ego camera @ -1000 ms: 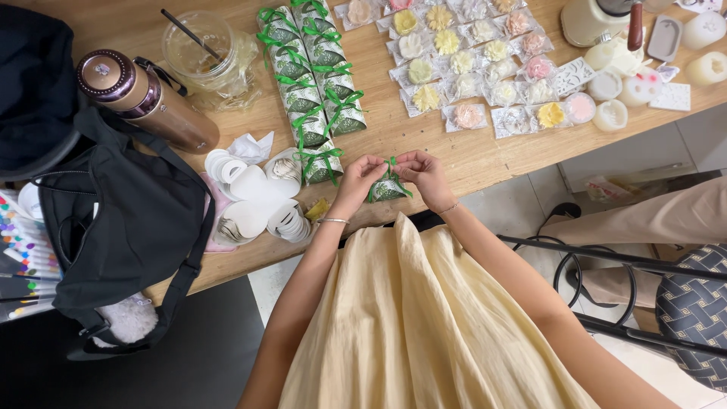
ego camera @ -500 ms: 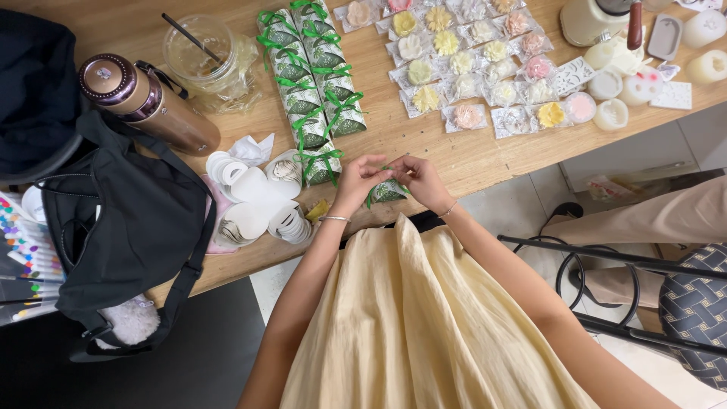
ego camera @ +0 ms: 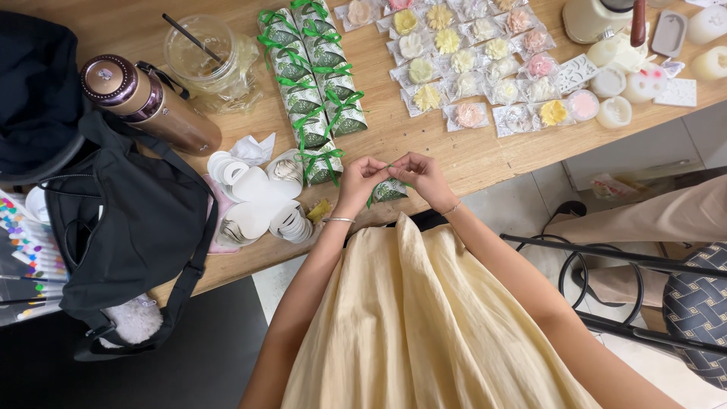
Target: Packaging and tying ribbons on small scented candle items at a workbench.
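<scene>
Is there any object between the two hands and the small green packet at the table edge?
No. The left hand and right hand both pinch the ribbon on the small green packet, nothing between them.

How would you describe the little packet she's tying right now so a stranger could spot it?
Start at the wooden table and follow the column of green-ribboned packets toward its near edge. Just off that edge, the left hand and right hand pinch one small green-patterned packet. It alone is lifted off the table.
</scene>
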